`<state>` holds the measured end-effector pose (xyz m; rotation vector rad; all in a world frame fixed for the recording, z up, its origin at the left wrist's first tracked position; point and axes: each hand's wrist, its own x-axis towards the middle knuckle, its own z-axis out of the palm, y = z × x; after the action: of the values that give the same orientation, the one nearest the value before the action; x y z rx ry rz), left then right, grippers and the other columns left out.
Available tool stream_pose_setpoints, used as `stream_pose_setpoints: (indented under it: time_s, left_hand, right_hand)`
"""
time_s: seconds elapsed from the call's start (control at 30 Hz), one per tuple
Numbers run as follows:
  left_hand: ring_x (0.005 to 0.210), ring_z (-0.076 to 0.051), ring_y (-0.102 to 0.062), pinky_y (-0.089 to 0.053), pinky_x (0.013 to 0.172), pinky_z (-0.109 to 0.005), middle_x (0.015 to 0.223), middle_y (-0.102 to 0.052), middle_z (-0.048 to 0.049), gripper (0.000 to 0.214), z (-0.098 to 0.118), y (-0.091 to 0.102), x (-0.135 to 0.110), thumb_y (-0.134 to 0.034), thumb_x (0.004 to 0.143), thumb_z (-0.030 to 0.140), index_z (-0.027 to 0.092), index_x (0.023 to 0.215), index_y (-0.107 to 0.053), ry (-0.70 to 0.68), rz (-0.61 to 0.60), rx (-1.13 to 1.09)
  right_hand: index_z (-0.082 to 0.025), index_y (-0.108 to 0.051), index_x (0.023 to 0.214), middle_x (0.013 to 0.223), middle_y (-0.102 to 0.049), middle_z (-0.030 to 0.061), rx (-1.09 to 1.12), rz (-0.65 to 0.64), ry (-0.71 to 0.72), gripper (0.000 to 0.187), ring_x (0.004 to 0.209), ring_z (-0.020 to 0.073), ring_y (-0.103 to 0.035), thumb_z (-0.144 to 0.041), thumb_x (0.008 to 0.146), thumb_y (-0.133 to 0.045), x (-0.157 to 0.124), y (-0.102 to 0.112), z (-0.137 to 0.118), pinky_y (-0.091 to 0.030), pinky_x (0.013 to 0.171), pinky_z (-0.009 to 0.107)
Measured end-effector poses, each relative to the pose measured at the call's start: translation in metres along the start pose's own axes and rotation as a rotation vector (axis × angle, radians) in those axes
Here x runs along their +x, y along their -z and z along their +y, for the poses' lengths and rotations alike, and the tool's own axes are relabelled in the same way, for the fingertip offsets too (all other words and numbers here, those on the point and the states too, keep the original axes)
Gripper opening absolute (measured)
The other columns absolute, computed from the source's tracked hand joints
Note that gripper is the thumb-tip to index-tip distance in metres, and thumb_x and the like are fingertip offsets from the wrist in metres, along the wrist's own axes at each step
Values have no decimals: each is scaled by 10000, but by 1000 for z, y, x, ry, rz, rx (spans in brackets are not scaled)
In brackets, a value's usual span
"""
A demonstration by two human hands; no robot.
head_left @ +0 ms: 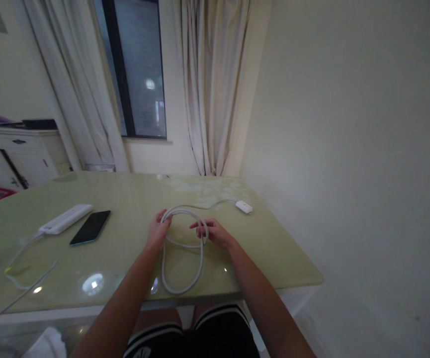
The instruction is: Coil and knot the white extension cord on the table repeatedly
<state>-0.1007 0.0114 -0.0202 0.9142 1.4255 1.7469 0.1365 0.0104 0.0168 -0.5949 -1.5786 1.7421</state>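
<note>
Black shorts [222,334] with white-striped hems sat nearest the camera, below the front edge of the tabletop [267,248]. Between the two hands, the pale grey cable [177,292] formed a loose coil: the left hand [158,229] had its fingers closed around the coil's left side, and the right hand [215,232] held strands at its right side in partly curled fingers, one extended inward. A lower loop reached toward the near edge, and a thinner run led to a white block [243,207] beyond the right hand.

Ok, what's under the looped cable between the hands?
Through the loops of the cable, the glossy greenish tabletop shows. Spots directly beneath the cable, the left hand and the right hand are covered, so can't be seen.
</note>
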Motion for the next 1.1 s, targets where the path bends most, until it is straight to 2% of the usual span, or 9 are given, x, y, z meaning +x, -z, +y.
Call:
stream_pose_setpoints:
  time_s: [0.13,0.27,0.43,0.57,0.67,0.8,0.93,1.0,1.1]
  left_hand:
    - [841,-156,-705,-561,836,-294,962,-737,-68,497,6,0,-4,-828,684,354,166,1113,-665,44,11,-56]
    - [769,-164,-696,-560,763,-288,885,-730,-66,516,14,2,-9,-864,637,465,142,1000,-690,51,56,20]
    - [761,-153,-687,-571,773,-272,889,-747,-76,612,26,5,-15,-939,489,529,120,902,-747,139,-132,-82]
    - [816,-195,-714,-591,762,-282,949,-774,-123,625,30,8,-17,-975,432,506,118,881,-781,207,-312,-62]
    - [884,-214,-727,-598,732,-265,1033,-779,-134,607,29,9,-18,-965,471,525,141,910,-797,242,-372,-94]
    - [955,-193,-721,-584,715,-203,1135,-764,-113,546,28,8,-19,-973,511,454,159,937,-802,284,-410,-176]
    - [927,-183,-725,-584,715,-202,1112,-764,-109,390,26,4,-21,-929,645,371,155,939,-791,285,-390,-219]
    - [849,-165,-723,-579,664,-199,1048,-768,-109,330,27,3,-21,-860,749,419,151,925,-781,285,-363,-248]
    - [736,-131,-695,-547,559,-182,1001,-765,-113,333,28,4,-19,-775,834,464,144,924,-766,307,-329,-301]
  right_hand:
    - [-146,-787,1030,703,-624,29,107,67,29,527,635,125,-548,-625,851,-664,1,2,-3,-418,635,263]
    - [-166,-764,1113,709,-666,29,-10,190,127,566,629,129,-553,-642,812,-714,5,3,-1,-415,644,270]
    - [-190,-798,1017,914,-727,80,79,364,83,483,685,122,-551,-599,766,-741,10,6,2,-402,611,247]
    - [-193,-807,972,1011,-726,101,140,421,34,437,713,131,-549,-552,731,-744,12,13,3,-410,616,250]
    - [-183,-803,980,958,-706,100,-70,514,101,429,731,155,-548,-550,811,-659,13,15,6,-427,653,281]
    - [-207,-764,1092,1023,-641,100,-690,782,389,349,924,216,-565,-443,951,-549,7,9,6,-466,846,350]
    - [-235,-674,1303,1145,-621,128,-1124,662,537,358,1090,264,-523,-384,995,-569,-1,0,2,-399,1008,413]
    - [-254,-694,1273,1128,-633,126,-1197,582,534,329,1058,269,-526,-384,985,-604,-1,-1,1,-403,984,412]
    - [-271,-753,1099,1004,-652,106,-1138,546,543,225,988,257,-535,-364,1006,-571,1,2,0,-418,931,394]
